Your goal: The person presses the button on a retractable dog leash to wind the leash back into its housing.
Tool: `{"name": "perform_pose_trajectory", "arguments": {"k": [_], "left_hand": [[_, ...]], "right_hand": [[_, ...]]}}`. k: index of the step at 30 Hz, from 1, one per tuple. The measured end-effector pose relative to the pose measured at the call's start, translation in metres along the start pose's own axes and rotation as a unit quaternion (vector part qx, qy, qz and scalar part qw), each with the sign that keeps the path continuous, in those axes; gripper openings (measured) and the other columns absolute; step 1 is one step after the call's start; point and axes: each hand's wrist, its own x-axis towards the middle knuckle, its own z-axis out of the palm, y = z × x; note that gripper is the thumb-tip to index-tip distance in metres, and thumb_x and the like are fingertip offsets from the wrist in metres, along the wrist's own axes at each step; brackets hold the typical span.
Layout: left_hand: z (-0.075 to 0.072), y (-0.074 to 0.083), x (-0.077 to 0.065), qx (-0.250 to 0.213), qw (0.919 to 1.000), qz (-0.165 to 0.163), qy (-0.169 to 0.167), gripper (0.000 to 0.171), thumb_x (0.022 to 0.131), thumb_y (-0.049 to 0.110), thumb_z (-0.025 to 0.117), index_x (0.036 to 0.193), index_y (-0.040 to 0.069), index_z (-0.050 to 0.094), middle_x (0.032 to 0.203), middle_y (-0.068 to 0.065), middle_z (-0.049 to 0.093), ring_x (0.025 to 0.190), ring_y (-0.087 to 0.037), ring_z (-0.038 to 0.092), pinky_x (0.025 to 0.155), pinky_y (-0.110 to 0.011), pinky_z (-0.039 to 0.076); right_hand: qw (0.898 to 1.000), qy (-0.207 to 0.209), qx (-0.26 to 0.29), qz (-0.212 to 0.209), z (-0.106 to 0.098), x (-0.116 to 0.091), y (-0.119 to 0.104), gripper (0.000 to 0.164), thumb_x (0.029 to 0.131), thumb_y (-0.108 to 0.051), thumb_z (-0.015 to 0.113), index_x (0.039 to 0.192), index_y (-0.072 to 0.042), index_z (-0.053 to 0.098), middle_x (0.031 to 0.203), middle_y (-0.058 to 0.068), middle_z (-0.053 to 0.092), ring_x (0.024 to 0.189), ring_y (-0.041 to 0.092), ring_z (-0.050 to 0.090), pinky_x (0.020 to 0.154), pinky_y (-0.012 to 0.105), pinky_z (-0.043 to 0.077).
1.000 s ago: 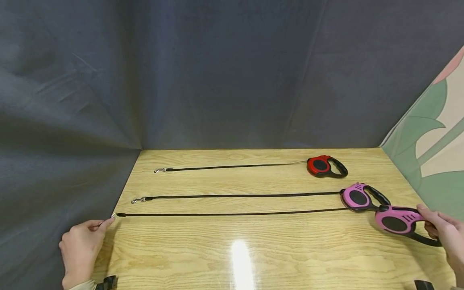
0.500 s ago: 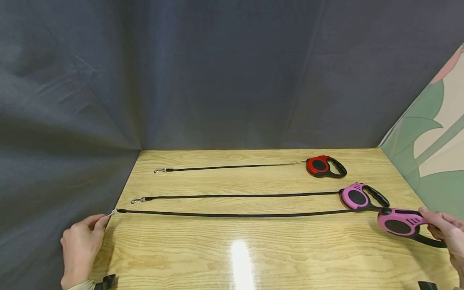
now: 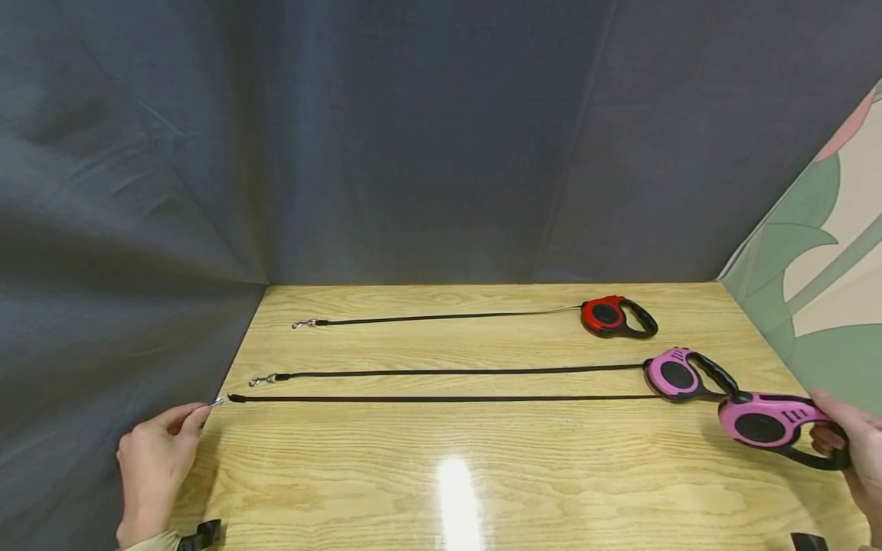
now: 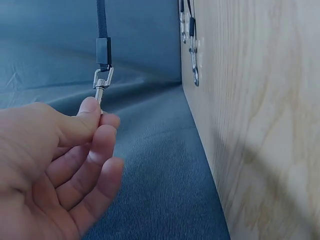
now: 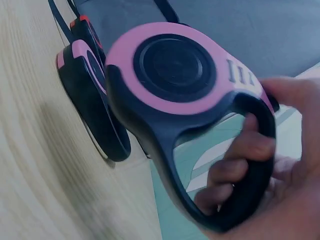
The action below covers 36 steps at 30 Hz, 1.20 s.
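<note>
My right hand (image 3: 854, 444) grips the black handle of a pink retractable dog leash (image 5: 172, 67), fingers curled through the handle loop, held over the table's right side. Its black strap (image 3: 441, 399) runs nearly straight across to the left. There my left hand (image 3: 157, 467) pinches the metal snap hook (image 4: 101, 89) between thumb and fingertip, beyond the table's left edge. Just behind lies a second pink leash (image 3: 675, 375), its strap drawn out to a hook (image 3: 262, 380). Farther back is a red leash (image 3: 608, 316), also drawn out, with its own hook (image 3: 305, 324).
The wooden table (image 3: 386, 482) carries a bright light reflection near its front. Grey cloth (image 3: 427, 153) hangs behind it and along the left side. Patterned fabric (image 3: 813, 291) borders the right edge.
The held strap sagged half a second ago and is now straighter. The leash in my right hand has shifted slightly right. The two lying leashes stay in place.
</note>
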Motion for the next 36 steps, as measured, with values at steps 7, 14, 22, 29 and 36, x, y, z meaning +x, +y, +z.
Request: {"name": "perform_pose_trajectory", "arguments": {"k": [7,14,22,29,36], "left_hand": [[0.003,0.003,0.002,-0.001,1.0000,-0.002,-0.006,0.020,0.099,0.018,0.078,0.107,-0.001,0.082,0.094,-0.025,0.079,0.093,-0.052,0.072,0.090,-0.062,0.043],[0.003,0.003,0.002,-0.001,1.0000,-0.001,-0.008,0.021,0.099,0.018,0.077,0.108,0.000,0.082,0.095,-0.026,0.079,0.094,-0.051,0.072,0.090,-0.062,0.043],[0.005,0.004,0.002,0.002,0.9997,0.022,-0.005,0.019,0.097,0.017,0.080,0.105,0.001,0.083,0.088,-0.023,0.079,0.079,-0.046,0.073,0.083,-0.063,0.047],[0.005,0.005,0.004,0.002,0.9996,0.025,-0.013,0.020,0.098,0.019,0.079,0.107,0.002,0.083,0.089,-0.023,0.079,0.080,-0.045,0.073,0.083,-0.063,0.047],[0.007,0.006,0.002,-0.008,0.9992,0.036,-0.017,0.019,0.098,0.019,0.079,0.105,0.002,0.083,0.088,-0.021,0.080,0.080,-0.045,0.073,0.082,-0.062,0.047]], "right_hand": [[0.999,-0.012,0.041,-0.033,0.005,0.000,0.007,0.036,0.110,0.003,0.048,0.078,-0.011,0.060,0.066,0.002,0.038,0.066,0.023,0.024,0.064,0.034,0.014],[0.999,0.021,0.040,-0.028,0.012,-0.003,0.005,0.031,0.104,0.008,0.056,0.089,-0.016,0.066,0.069,-0.008,0.062,0.062,0.014,0.042,0.060,0.029,0.024],[0.998,0.056,-0.024,-0.011,0.019,-0.002,0.005,0.025,0.102,0.002,0.064,0.093,-0.021,0.062,0.069,-0.013,0.066,0.061,0.010,0.047,0.060,0.023,0.030],[0.998,0.047,-0.029,-0.001,0.023,0.001,0.005,0.022,0.103,0.000,0.066,0.096,-0.021,0.063,0.072,-0.013,0.067,0.063,0.010,0.048,0.062,0.021,0.032],[0.999,0.022,-0.044,0.014,0.027,0.001,0.001,0.020,0.104,-0.002,0.065,0.095,-0.020,0.062,0.070,-0.010,0.059,0.067,0.012,0.045,0.067,0.021,0.024]]}}
